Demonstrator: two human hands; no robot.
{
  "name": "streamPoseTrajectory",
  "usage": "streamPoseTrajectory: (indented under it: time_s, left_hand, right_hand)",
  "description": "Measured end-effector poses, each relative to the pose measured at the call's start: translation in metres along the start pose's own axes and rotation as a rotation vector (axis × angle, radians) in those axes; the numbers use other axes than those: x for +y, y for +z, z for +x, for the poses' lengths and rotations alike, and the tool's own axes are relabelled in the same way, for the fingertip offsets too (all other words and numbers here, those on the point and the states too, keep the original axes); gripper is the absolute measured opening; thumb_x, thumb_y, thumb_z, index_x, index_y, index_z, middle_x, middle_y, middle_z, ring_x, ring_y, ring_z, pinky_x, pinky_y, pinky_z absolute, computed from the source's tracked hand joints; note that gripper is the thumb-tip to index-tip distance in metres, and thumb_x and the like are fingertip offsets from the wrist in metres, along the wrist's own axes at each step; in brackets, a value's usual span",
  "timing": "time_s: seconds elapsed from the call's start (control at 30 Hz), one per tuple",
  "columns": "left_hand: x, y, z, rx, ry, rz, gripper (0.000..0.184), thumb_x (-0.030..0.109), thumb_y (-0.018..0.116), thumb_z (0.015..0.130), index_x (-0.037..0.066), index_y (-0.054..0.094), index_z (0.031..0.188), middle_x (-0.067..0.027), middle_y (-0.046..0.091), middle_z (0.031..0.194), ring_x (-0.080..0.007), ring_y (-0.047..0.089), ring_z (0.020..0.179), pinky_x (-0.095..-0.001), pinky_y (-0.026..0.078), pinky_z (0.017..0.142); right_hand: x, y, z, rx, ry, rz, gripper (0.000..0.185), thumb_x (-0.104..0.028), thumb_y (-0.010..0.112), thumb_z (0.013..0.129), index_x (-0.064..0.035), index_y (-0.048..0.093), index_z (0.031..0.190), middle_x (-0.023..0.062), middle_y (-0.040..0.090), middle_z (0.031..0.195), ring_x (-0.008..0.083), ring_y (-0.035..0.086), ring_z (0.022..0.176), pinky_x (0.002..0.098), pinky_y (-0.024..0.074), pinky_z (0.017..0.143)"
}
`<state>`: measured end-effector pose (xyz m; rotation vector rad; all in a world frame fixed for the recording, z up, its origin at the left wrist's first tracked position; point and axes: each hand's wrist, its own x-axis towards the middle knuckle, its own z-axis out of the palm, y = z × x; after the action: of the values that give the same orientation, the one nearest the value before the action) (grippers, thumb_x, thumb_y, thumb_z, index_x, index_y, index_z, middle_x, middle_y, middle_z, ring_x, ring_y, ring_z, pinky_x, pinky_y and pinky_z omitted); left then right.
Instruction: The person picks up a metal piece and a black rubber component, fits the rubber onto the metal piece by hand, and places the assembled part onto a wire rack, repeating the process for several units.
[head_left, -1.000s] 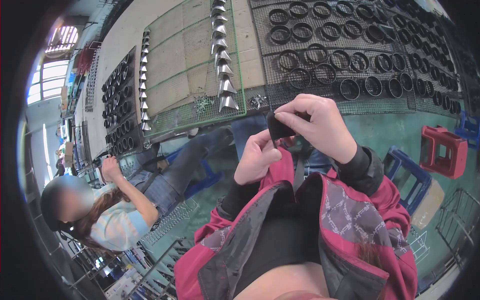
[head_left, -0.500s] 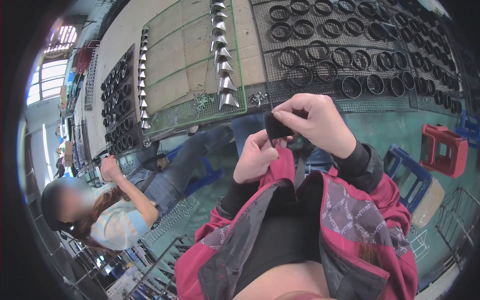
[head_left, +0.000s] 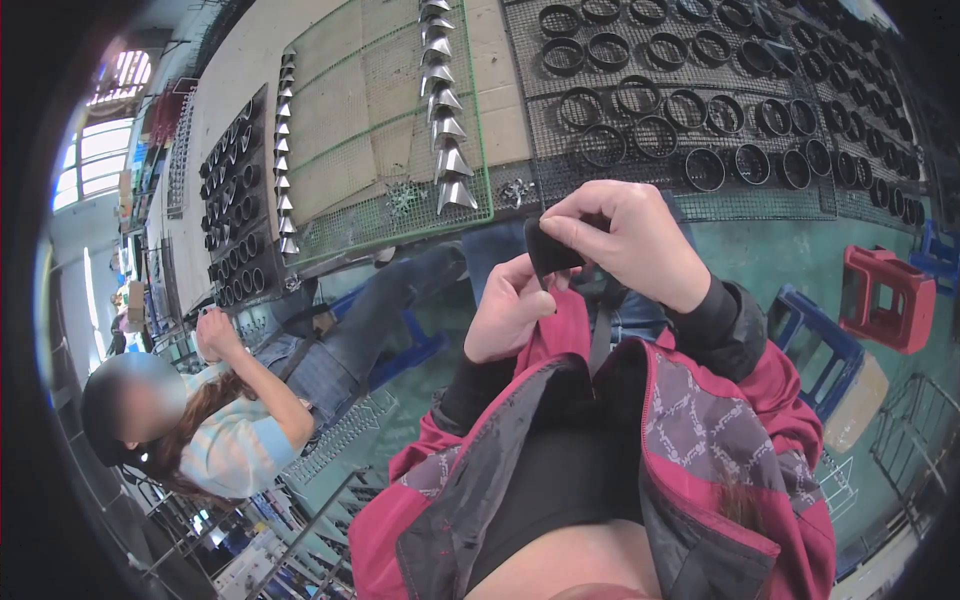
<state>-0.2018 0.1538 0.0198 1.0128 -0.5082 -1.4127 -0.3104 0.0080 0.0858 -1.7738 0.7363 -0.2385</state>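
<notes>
A dark black piece with a curved edge is held up in front of my chest, near the table's edge. My right hand pinches its top between thumb and fingers. From below, my left hand grips its lower edge with thumb and bent fingers. A pink cloth hangs beneath the piece, by the fingertips of my left hand. The piece's far side and some fingertips are hidden.
Black rings stand in rows on a mesh rack at right. Shiny pointed metal pieces line a green-edged mesh. A co-worker sits at left. Red and blue stools stand at right.
My right hand has shifted slightly up and left with the black piece. My left hand barely moves. The co-worker's raised hand has moved a little to the left.
</notes>
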Motion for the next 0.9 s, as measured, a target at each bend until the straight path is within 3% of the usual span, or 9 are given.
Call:
streamPoseTrajectory:
  time_s: [0.07,0.17,0.27,0.37,0.47,0.57,0.67,0.77,0.9]
  left_hand:
    - [-0.003,-0.003,-0.001,-0.043,0.024,-0.028,0.023,-0.002,0.044,0.067,0.002,0.059,0.084,0.0007,0.047,0.07,-0.023,0.056,0.092,-0.0369,0.043,0.096]
    - [0.003,0.007,-0.001,0.061,-0.051,0.031,0.02,-0.001,0.044,0.066,0.004,0.057,0.08,-0.001,0.051,0.077,-0.014,0.047,0.079,-0.0278,0.042,0.079]
    - [0.004,0.01,-0.003,0.105,-0.094,0.038,0.027,-0.004,0.042,0.064,0.001,0.059,0.085,-0.001,0.054,0.08,-0.0114,0.048,0.079,-0.0239,0.04,0.076]
    - [0.004,0.008,-0.005,0.141,-0.128,0.126,0.036,-0.003,0.045,0.064,-0.002,0.063,0.096,0.0018,0.055,0.074,-0.0105,0.051,0.078,-0.0261,0.046,0.078]
    - [-0.004,-0.005,-0.007,0.048,-0.08,-0.011,0.051,-0.004,0.044,0.066,-0.003,0.058,0.115,-0.0076,0.061,0.088,-0.0194,0.059,0.094,-0.0307,0.045,0.09]
    - [-0.002,-0.001,-0.004,0.055,-0.031,0.038,0.05,-0.005,0.045,0.069,-0.001,0.057,0.118,-0.008,0.063,0.105,-0.0137,0.053,0.086,-0.0263,0.045,0.085]
    - [0.01,0.011,-0.001,0.162,-0.063,0.14,0.052,-0.002,0.046,0.07,-0.001,0.056,0.121,-0.0034,0.061,0.095,-0.0115,0.051,0.083,-0.0262,0.046,0.083]
    - [0.009,0.016,0.002,0.252,-0.041,0.275,0.047,0.001,0.054,0.071,0.003,0.06,0.117,0.0037,0.065,0.089,-0.0001,0.042,0.065,-0.0142,0.039,0.063]
    - [0.023,0.022,0.0,0.217,-0.058,0.307,0.041,0.001,0.057,0.072,0.002,0.06,0.113,-0.0019,0.065,0.095,-0.0064,0.055,0.081,-0.0194,0.045,0.075]
  right_hand:
    - [0.004,0.001,0.001,-0.024,-0.017,-0.018,0.011,-0.014,0.063,0.086,-0.0083,0.07,0.08,-0.0004,0.067,0.075,0.0061,0.056,0.063,0.0201,0.0435,0.058]
    - [0.005,0.003,0.001,-0.029,-0.008,0.061,0.013,-0.012,0.059,0.085,-0.0077,0.066,0.075,-0.0017,0.066,0.073,0.0051,0.054,0.058,0.0186,0.0427,0.053]
    - [0.003,0.008,-0.001,0.02,0.027,0.142,0.014,-0.009,0.053,0.076,-0.0093,0.065,0.069,-0.0062,0.062,0.064,0.002,0.044,0.053,0.0178,0.036,0.049]
    - [0.005,0.013,-0.002,0.093,0.045,0.155,0.015,-0.01,0.053,0.077,-0.0086,0.067,0.072,-0.0039,0.061,0.059,0.0032,0.047,0.051,0.0189,0.0388,0.052]
    - [0.006,0.01,-0.003,0.1,0.027,0.172,0.016,-0.014,0.058,0.083,-0.0075,0.072,0.082,-0.0016,0.066,0.068,0.0034,0.048,0.054,0.0182,0.0389,0.052]
    - [-0.001,0.003,-0.003,0.04,0.127,0.218,0.019,-0.021,0.062,0.088,-0.0053,0.072,0.086,0.001,0.061,0.061,0.0059,0.051,0.053,0.0191,0.0425,0.053]
    - [0.001,0.004,-0.005,0.084,0.084,0.132,0.015,-0.021,0.064,0.087,-0.0077,0.072,0.089,0.0025,0.066,0.062,0.0059,0.059,0.055,0.0188,0.0456,0.06]
    - [0.002,0.008,-0.005,0.123,0.027,0.065,0.012,-0.018,0.065,0.086,-0.0099,0.074,0.089,-0.0005,0.071,0.077,0.0042,0.056,0.06,0.0186,0.044,0.06]
    - [-0.001,0.005,-0.001,0.09,0.038,0.034,0.011,-0.016,0.064,0.085,-0.0093,0.073,0.085,-0.0002,0.071,0.079,0.0071,0.061,0.069,0.02,0.0466,0.066]
